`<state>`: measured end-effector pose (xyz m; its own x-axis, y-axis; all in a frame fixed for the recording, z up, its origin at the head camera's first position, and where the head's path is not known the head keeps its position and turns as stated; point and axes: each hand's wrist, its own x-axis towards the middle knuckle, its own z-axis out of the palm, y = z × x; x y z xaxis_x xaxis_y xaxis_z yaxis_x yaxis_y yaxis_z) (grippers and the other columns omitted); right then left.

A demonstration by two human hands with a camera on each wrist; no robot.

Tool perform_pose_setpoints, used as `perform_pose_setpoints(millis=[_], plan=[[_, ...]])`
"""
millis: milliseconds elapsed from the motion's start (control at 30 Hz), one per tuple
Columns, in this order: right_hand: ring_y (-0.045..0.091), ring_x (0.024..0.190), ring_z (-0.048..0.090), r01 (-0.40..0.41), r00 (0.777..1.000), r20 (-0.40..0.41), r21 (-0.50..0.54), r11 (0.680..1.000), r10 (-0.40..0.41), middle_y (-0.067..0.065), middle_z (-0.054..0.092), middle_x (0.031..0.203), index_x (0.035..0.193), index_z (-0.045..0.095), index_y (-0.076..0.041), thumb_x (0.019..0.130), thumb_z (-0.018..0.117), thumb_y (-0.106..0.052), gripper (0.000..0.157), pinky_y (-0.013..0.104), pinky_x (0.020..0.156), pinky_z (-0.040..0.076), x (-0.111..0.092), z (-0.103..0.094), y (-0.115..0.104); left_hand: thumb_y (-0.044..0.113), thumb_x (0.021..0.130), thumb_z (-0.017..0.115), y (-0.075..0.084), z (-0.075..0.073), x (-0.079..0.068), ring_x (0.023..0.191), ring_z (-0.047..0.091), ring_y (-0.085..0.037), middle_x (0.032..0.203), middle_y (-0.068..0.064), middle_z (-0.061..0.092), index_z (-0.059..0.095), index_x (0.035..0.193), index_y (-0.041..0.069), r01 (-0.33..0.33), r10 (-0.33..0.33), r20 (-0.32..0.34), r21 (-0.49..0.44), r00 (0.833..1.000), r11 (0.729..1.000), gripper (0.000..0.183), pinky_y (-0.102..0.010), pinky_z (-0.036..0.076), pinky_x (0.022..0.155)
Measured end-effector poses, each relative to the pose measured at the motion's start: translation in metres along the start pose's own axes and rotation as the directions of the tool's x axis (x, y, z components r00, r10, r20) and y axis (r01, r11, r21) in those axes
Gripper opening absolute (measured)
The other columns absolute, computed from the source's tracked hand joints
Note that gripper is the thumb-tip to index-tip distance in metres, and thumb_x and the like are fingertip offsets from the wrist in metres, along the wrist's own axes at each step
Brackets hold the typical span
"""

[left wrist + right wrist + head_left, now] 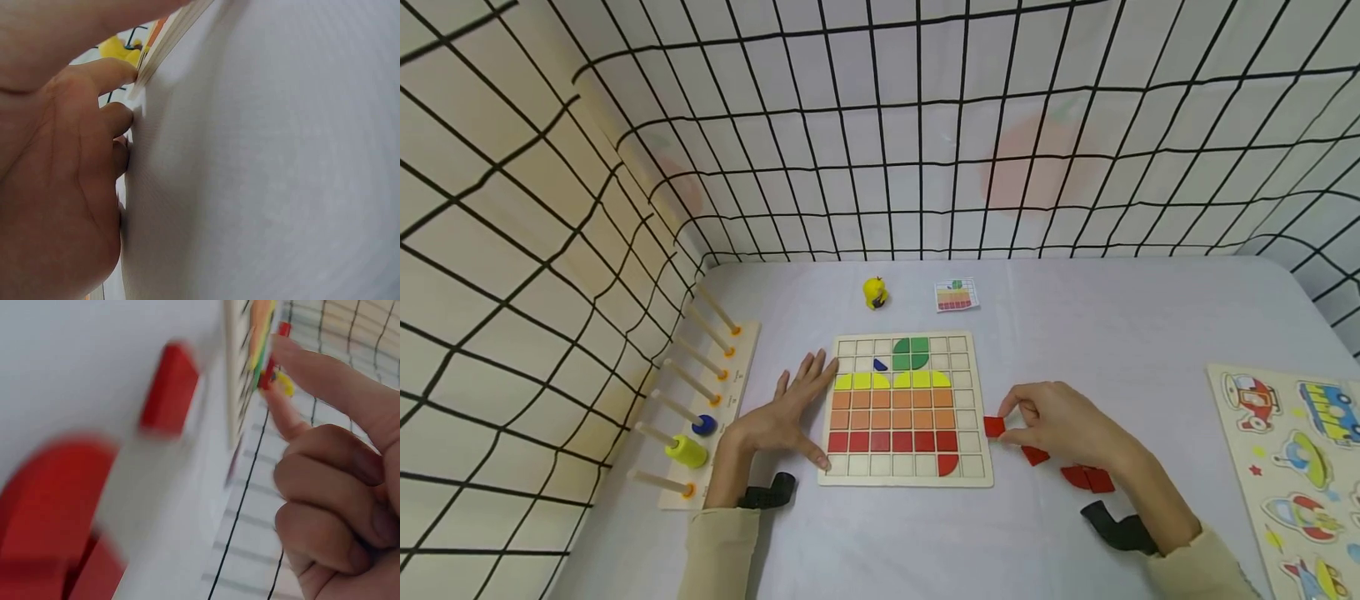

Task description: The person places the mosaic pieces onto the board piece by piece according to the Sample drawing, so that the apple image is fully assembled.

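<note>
In the head view a square wooden board [964, 417] with a grid of cells lies flat, filled with green, blue, yellow, orange and red tiles in rows. My left hand [790, 414] spreads its fingers at the board's left edge, thumb near the lower left corner. Just off the right edge, my right hand [1063, 421] pinches a red square tile [994, 427] between thumb and index finger. The right wrist view shows this tile [272, 365] edge-on, the other fingers curled. Under and beside that hand lie loose red pieces: one [1035, 456], a rounded one [1076, 477] and another [1101, 481].
Left of the board stands a peg rack [741, 358] with a yellow cylinder [687, 451] and blue ring [703, 425]. A yellow toy figure [875, 292] and small pattern card [956, 295] sit behind the board. At far right lies a picture puzzle [1232, 417]. Black mesh borders the table.
</note>
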<state>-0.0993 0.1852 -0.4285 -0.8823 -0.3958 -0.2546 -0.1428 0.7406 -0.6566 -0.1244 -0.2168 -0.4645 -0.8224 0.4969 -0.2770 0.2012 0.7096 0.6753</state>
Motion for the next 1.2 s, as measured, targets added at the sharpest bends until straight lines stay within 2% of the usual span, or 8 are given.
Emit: perform_pose_setpoints(millis=[133, 200, 300, 500, 800, 1033, 1200], plan=[[0.007, 0.051, 0.034, 0.102, 0.994, 0.044, 0.017, 0.995, -0.102, -0.007, 0.035, 0.057, 0.098, 0.073, -0.013, 0.082, 0.088, -0.025, 0.025, 0.020, 0.050, 0.024, 0.006, 0.017, -0.024, 0.034, 0.057, 0.102, -0.001, 0.000, -0.001, 0.161, -0.020, -0.036, 0.175, -0.014, -0.014, 0.005, 0.168, 0.015, 0.000, 0.000, -0.002, 0.001, 1.000, 1.000, 0.148, -0.065, -0.016, 0.126], [0.005, 0.053, 0.035, 0.160, 0.986, 0.054, -0.016, 0.987, -0.159, -0.008, 0.037, 0.057, 0.094, 0.073, -0.014, 0.081, 0.088, -0.024, 0.023, 0.020, 0.051, 0.024, 0.009, 0.029, -0.035, 0.034, 0.058, 0.102, 0.000, 0.000, 0.000, 0.161, -0.020, -0.035, 0.175, -0.014, -0.014, 0.006, 0.168, 0.015, -0.003, 0.003, -0.004, -0.002, 1.000, 1.000, 0.148, -0.065, -0.016, 0.126], [0.005, 0.054, 0.038, 0.193, 0.981, 0.040, -0.075, 0.978, -0.190, -0.009, 0.042, 0.057, 0.089, 0.072, -0.015, 0.077, 0.090, -0.020, 0.022, 0.019, 0.051, 0.027, 0.012, 0.046, -0.045, 0.033, 0.059, 0.102, 0.001, 0.000, 0.002, 0.161, -0.021, -0.035, 0.175, -0.014, -0.014, 0.006, 0.168, 0.015, -0.009, 0.009, -0.002, -0.006, 1.000, 1.000, 0.146, -0.065, -0.016, 0.126], [0.006, 0.056, 0.040, 0.174, 0.985, -0.003, -0.121, 0.977, -0.175, -0.008, 0.043, 0.058, 0.086, 0.072, -0.015, 0.074, 0.092, -0.019, 0.024, 0.019, 0.052, 0.029, 0.014, 0.058, -0.047, 0.031, 0.059, 0.102, 0.001, -0.001, 0.002, 0.161, -0.021, -0.036, 0.174, -0.015, -0.015, 0.006, 0.168, 0.014, -0.011, 0.011, -0.003, -0.012, 1.000, 1.000, 0.146, -0.066, -0.017, 0.125], [0.010, 0.074, 0.049, 0.147, 0.989, 0.012, -0.016, 0.989, -0.147, -0.008, 0.055, 0.069, 0.091, 0.079, -0.019, 0.076, 0.092, -0.020, 0.020, 0.021, 0.058, 0.036, 0.017, 0.062, -0.047, 0.033, 0.058, 0.102, 0.000, -0.001, 0.001, 0.161, -0.021, -0.035, 0.174, -0.014, -0.014, 0.006, 0.168, 0.014, -0.006, 0.006, 0.000, -0.003, 1.000, 1.000, 0.147, -0.065, -0.017, 0.126], [0.008, 0.061, 0.044, 0.138, 0.990, -0.032, 0.004, 0.990, -0.138, -0.007, 0.045, 0.058, 0.087, 0.079, -0.019, 0.075, 0.093, -0.017, 0.018, 0.020, 0.054, 0.028, 0.018, 0.065, -0.047, 0.032, 0.058, 0.102, -0.001, 0.000, 0.002, 0.161, -0.021, -0.037, 0.174, -0.015, -0.014, 0.006, 0.168, 0.014, -0.007, 0.007, -0.011, -0.011, 1.000, 1.000, 0.147, -0.066, -0.017, 0.125], [0.008, 0.064, 0.045, 0.147, 0.988, -0.047, -0.013, 0.989, -0.147, -0.008, 0.047, 0.061, 0.087, 0.080, -0.020, 0.074, 0.094, -0.019, 0.019, 0.020, 0.054, 0.029, 0.019, 0.067, -0.046, 0.032, 0.059, 0.102, -0.001, 0.000, 0.001, 0.161, -0.021, -0.037, 0.174, -0.015, -0.014, 0.006, 0.168, 0.014, -0.004, 0.004, -0.010, -0.013, 1.000, 1.000, 0.146, -0.066, -0.017, 0.125]])
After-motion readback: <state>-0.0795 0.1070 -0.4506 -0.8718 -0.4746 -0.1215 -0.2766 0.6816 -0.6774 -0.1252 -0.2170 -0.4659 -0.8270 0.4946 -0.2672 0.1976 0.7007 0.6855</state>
